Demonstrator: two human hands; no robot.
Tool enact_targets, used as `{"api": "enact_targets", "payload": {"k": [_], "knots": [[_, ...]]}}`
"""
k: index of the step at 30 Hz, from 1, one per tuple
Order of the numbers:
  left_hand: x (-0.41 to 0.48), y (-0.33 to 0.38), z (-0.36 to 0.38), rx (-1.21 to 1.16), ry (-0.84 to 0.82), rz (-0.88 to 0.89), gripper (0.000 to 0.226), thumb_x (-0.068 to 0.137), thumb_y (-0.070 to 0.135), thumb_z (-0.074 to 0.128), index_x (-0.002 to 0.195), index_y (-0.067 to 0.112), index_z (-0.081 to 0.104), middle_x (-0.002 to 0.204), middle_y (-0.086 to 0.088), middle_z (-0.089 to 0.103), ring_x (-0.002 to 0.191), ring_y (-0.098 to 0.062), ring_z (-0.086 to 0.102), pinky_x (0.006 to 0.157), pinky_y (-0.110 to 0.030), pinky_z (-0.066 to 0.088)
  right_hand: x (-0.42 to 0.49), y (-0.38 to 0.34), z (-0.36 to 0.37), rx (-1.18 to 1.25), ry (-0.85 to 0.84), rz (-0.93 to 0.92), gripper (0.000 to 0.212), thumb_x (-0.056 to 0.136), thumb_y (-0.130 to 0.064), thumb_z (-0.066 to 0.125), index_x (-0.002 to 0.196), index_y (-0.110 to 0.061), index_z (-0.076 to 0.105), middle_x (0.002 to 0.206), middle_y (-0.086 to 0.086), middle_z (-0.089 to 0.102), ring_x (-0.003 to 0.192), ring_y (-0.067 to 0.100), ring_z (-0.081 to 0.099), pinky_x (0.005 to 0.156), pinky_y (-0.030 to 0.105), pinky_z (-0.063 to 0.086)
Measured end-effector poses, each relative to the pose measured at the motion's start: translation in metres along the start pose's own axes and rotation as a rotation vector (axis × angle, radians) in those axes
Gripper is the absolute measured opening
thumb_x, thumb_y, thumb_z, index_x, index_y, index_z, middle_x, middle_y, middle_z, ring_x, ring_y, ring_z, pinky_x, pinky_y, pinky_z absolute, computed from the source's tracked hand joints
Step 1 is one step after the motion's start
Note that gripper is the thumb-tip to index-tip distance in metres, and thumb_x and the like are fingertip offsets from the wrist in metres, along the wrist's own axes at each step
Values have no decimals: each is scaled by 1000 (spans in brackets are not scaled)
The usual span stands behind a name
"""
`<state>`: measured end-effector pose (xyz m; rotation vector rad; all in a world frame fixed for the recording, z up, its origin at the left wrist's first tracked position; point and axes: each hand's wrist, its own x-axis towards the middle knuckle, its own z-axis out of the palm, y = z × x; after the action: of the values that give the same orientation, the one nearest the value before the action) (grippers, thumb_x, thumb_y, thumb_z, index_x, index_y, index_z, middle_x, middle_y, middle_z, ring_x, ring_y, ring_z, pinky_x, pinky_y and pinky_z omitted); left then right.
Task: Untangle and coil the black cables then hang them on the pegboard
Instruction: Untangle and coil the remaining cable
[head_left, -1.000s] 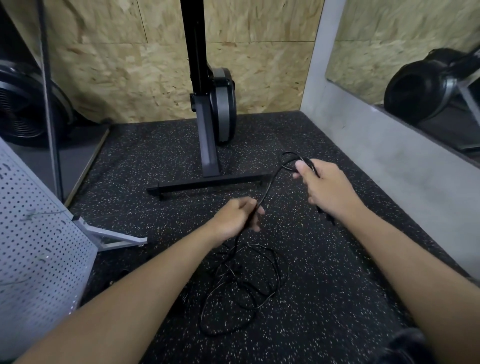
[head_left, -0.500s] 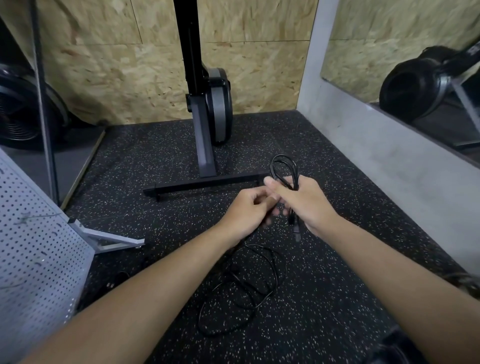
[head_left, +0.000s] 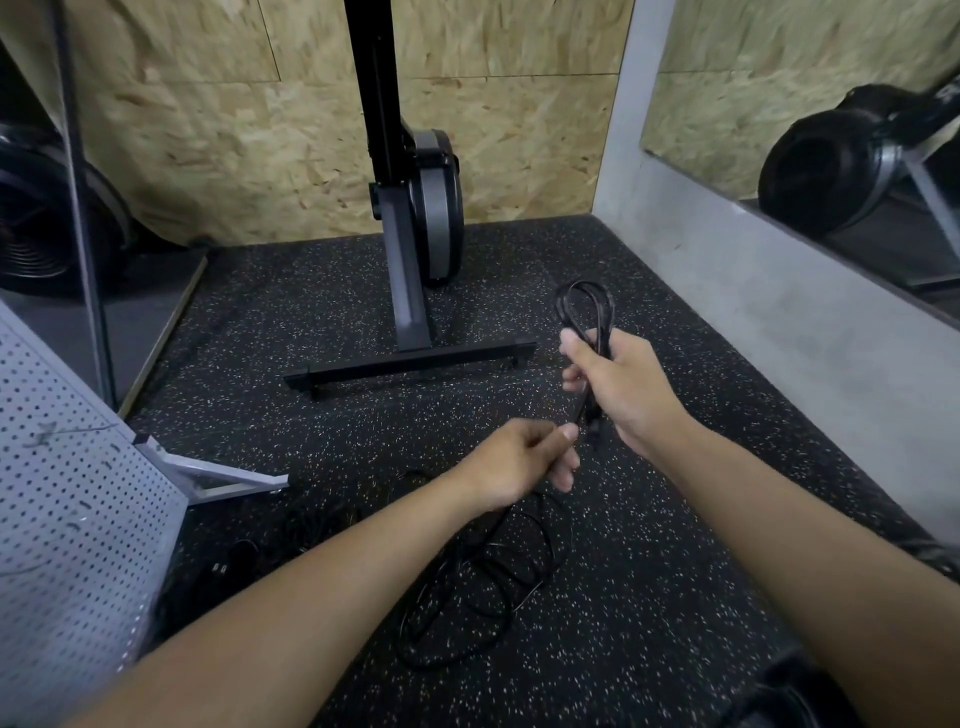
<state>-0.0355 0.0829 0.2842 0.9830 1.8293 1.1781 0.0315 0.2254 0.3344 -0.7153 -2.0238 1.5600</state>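
The right hand (head_left: 623, 395) grips the looped thin black cable (head_left: 584, 306). At its seven o'clock, the left hand (head_left: 519, 462) pinches the cable's strand, which is probably light and floppy.

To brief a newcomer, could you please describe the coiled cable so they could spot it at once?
Find the black machine stand against the chipboard wall; right of its floor bar, the right hand is held up. The coil is the tight bunch of loops poking up from that fist, unlike the loose tangle lying flat on the speckled floor.

right hand (head_left: 626, 387) grips coiled cable (head_left: 584, 312) | left hand (head_left: 524, 457) pinches strand
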Motion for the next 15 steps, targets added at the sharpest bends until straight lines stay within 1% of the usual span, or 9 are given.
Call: {"api": "enact_targets", "payload": {"k": [1,2,3,5,8,10,12,13,15], "knots": [[-1,-5,-2,60,-25,-16,48,112,43,41,101,5,70,89,-14,76,64,-2,65,72,-19,50,1,-1,-2,48,-1,2,21,103,-30,67,98,-10,71,68,-2,67,65,14,66,79,44,63],[-1,-10,-5,112,-41,-31,50,112,44,40,101,7,71,92,-12,76,58,4,60,66,-15,46,2,-2,-4,70,0,0,20,104,-28,66,101,-8,71,62,-4,65,61,12,64,77,42,62],[-2,-15,-9,164,-48,-44,51,111,47,40,101,9,72,94,-9,77,58,6,59,66,-15,44,2,-2,-5,73,10,0,21,104,-28,66,103,-8,71,56,-6,59,55,10,59,72,41,60],[-2,-26,-16,280,-59,-70,51,109,53,40,98,16,73,94,0,76,68,5,60,76,-21,45,5,-2,-9,79,49,19,21,104,-29,66,104,-8,70,50,-8,50,45,8,49,62,41,50],[-1,-40,-22,407,-110,-102,43,111,49,40,97,20,69,90,5,71,66,8,57,72,-20,42,10,-2,-17,92,147,54,15,103,-30,67,96,-17,70,51,-11,47,41,6,45,58,38,43],[-2,-45,-24,448,-125,-120,40,112,43,39,97,19,67,88,4,70,63,8,57,67,-18,41,13,-1,-22,71,214,54,15,101,-34,68,92,-22,70,55,-9,51,47,10,50,63,42,48],[-2,-45,-25,494,-94,-96,38,113,39,39,95,18,66,79,3,67,65,-1,62,64,-20,42,14,1,-25,-12,256,28,17,99,-40,68,90,-26,69,63,-7,57,61,17,58,72,45,52],[-1,-44,-25,533,-59,-57,38,113,38,41,95,17,66,73,4,63,62,-6,61,60,-21,41,13,1,-26,-82,256,7,17,100,-41,67,91,-27,69,68,-7,60,68,18,60,74,39,51],[1,-38,-26,593,-7,55,36,112,37,45,92,16,65,67,5,59,56,-11,53,56,-26,41,10,-1,-27,-256,224,-28,16,102,-41,65,97,-26,68,77,-8,64,76,12,61,68,27,43]]}}
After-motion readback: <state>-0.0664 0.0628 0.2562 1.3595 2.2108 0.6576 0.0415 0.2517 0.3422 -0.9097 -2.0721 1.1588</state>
